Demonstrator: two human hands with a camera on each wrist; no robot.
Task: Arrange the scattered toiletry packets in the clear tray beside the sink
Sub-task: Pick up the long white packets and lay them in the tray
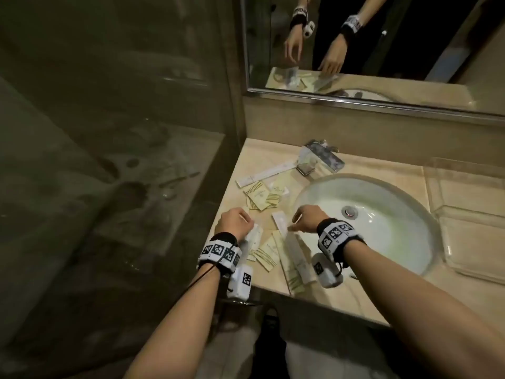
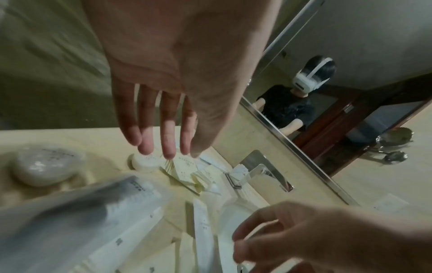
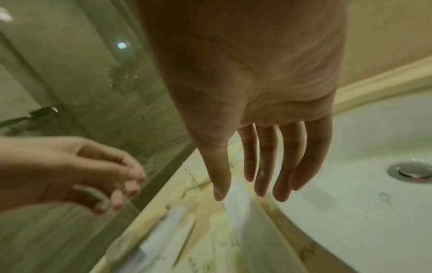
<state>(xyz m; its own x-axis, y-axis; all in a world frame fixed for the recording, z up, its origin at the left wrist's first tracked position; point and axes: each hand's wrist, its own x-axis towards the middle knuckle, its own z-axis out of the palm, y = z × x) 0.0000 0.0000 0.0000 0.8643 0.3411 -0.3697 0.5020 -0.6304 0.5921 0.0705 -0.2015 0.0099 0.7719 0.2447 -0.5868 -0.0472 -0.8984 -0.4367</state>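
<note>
Cream and white toiletry packets (image 1: 262, 196) lie scattered on the counter left of the sink (image 1: 369, 242). My left hand (image 1: 236, 221) hovers over a clear-white packet (image 1: 255, 236) at the counter's left edge; its fingers (image 2: 168, 147) are straight and hold nothing. My right hand (image 1: 303, 218) reaches down beside the basin rim, fingers (image 3: 261, 184) straight, tips at a long white packet (image 1: 281, 224); I cannot tell if they touch it. Long cream and white packets (image 1: 293, 258) lie under my right wrist. The clear tray (image 1: 437, 212) stands right of the sink with nothing visible in it.
A chrome faucet (image 1: 323, 157) stands behind the basin with a long white packet (image 1: 270, 172) leaning by it. A glass shower wall (image 1: 136, 160) borders the counter's left edge. A mirror (image 1: 355, 50) hangs above. A round wrapped soap (image 2: 145, 162) lies near my left fingertips.
</note>
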